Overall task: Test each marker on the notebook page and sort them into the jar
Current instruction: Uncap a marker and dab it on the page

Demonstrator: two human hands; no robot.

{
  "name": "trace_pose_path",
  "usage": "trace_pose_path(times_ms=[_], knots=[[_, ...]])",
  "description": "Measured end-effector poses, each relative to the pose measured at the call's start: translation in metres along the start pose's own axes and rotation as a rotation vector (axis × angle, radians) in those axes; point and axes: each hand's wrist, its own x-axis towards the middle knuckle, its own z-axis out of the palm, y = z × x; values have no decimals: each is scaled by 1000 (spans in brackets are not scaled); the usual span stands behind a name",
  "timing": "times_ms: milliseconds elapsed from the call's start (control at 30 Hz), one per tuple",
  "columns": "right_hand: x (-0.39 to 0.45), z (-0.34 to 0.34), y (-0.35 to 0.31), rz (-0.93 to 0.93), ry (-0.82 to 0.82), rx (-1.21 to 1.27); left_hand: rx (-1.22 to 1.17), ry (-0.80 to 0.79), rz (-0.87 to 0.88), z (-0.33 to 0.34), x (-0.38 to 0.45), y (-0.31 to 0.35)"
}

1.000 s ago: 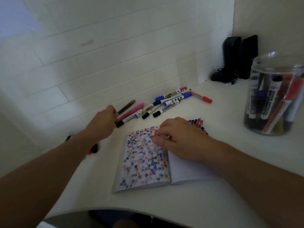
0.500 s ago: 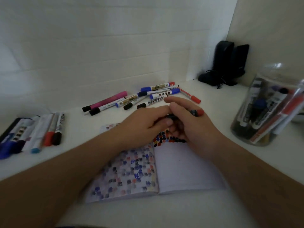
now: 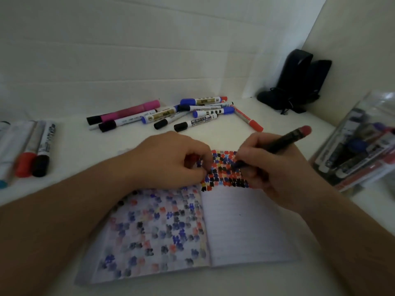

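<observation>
Pulled apart since half a second before: hands no longer bunched together over one marker. Right hand (image 3: pixel 275 167) gripped the black marker (image 3: pixel 277 146) with curled fingers, tip down on the coloured patch at the top of the right page, red end cap tilted up and to the right. Left hand (image 3: pixel 171 161) rested beside it on the notebook (image 3: pixel 245 227), fingers curled tight around something small and red, too hidden to name.

Nearest, lay open and flat: left page covered in faded blue, red and black blots, right page lined and mostly bare. Both forearms crossed over its upper half and hid part of the blots.

Farther left, lay side by side on the table (image 3: pixel 85 146): a row of markers (image 3: pixel 32 146), at least four, cut by the edge. Behind the hands, lay scattered: a loose pile of markers (image 3: pixel 188 114), about nine, one pink, one slim with a red cap. At right, blurred: a clear jar (image 3: pixel 363 146) holding several markers, count unclear. Farthest, in the corner of white panelled walls: two dark upright objects (image 3: pixel 299 80).
</observation>
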Motion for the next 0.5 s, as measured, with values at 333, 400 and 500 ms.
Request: trace_pose_path(times_ms=[333,400,500], knots=[[1,17,15,-24,144,-449,74,-54,-1,1,7,2],[0,18,16,-7,145,-451,85,-60,5,0,7,3],[0,19,16,-4,143,-453,89,-61,11,1,7,4]])
